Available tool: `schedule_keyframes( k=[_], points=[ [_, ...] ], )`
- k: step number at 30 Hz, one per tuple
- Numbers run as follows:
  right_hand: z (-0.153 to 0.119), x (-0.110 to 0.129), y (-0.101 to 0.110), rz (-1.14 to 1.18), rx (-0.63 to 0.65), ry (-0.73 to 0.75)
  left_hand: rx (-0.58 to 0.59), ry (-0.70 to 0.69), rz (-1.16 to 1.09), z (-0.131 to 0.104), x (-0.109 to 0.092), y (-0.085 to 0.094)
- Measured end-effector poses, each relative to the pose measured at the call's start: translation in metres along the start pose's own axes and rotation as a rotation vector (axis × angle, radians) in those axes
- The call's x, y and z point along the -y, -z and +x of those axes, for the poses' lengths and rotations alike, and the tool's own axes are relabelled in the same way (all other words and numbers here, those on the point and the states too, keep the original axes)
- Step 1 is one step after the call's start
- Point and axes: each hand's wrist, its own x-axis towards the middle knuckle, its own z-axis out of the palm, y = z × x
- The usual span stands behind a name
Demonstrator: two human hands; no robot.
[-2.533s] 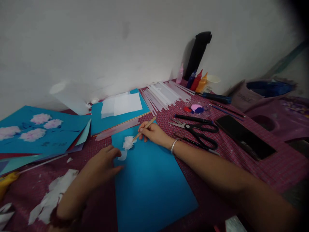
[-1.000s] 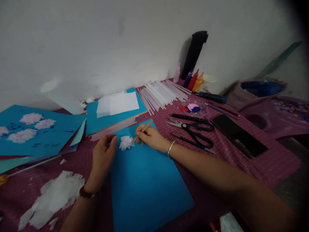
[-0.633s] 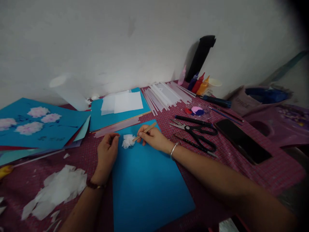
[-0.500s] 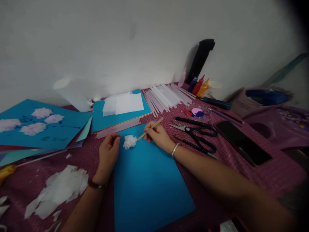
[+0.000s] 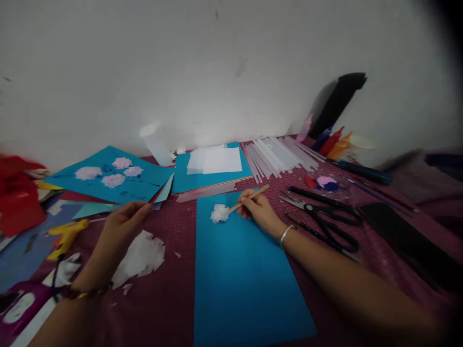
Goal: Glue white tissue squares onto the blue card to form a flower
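My right hand (image 5: pixel 258 208) grips a flat wooden stick (image 5: pixel 261 190) near its middle. The stick's lower end touches the edge of a white crumpled-paper flower (image 5: pixel 219 213), which lies on the upper part of a blue sheet of card (image 5: pixel 246 279). Off to the left, my left hand (image 5: pixel 121 225) hovers with thumb and fingers pinched together; whether anything is between them is hidden. Just below that hand lies a pile of thin white paper pieces (image 5: pixel 144 255), partly covered by the wrist.
Blue card with painted pink flowers (image 5: pixel 119 193) lies at the left, near a yellow glue gun (image 5: pixel 68 236). White paper strips (image 5: pixel 282 154) lie at the back. Scissors (image 5: pixel 325 214), a phone (image 5: pixel 405 241), paint blobs (image 5: pixel 327 182) and paint bottles (image 5: pixel 331 144) are on the right.
My left hand has moved away from the white flower, leftward over the paper pieces. The view has swung left. My right hand keeps the stick against the flower.
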Motion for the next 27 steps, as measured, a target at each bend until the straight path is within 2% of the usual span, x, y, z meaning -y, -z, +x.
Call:
schedule_keyframes(
  k=[2,6,8,10,12,22,24,26,27],
  points=[
    [0.0,0.0,-0.002,0.008,0.015,0.007,0.102,-0.035,-0.02,-0.001,-0.006,-0.022],
    [-0.001,-0.002,-0.001,0.002,0.003,0.045,0.41,-0.148,-0.05,0.004,-0.014,-0.09],
    [-0.001,-0.002,0.0,-0.006,0.004,0.044,0.474,-0.168,-0.064,0.008,-0.017,-0.116],
    [0.0,-0.001,0.0,-0.014,0.025,0.027,0.488,-0.172,-0.055,0.012,-0.019,-0.13],
    [0.0,0.001,-0.001,-0.018,0.045,0.014,0.487,-0.173,-0.029,0.014,-0.021,-0.133],
    [0.0,0.001,-0.002,0.001,0.037,-0.017,0.49,-0.188,0.072,0.009,-0.015,-0.126],
    [-0.002,0.004,-0.003,0.022,-0.036,0.023,0.506,-0.218,0.074,0.007,-0.022,-0.116],
    [-0.008,0.013,-0.005,-0.004,-0.143,0.128,0.458,-0.254,0.064,0.001,-0.031,-0.104],
    [-0.013,0.019,-0.007,-0.063,-0.166,0.207,0.379,-0.265,0.054,-0.003,-0.036,-0.1]
  ],
)
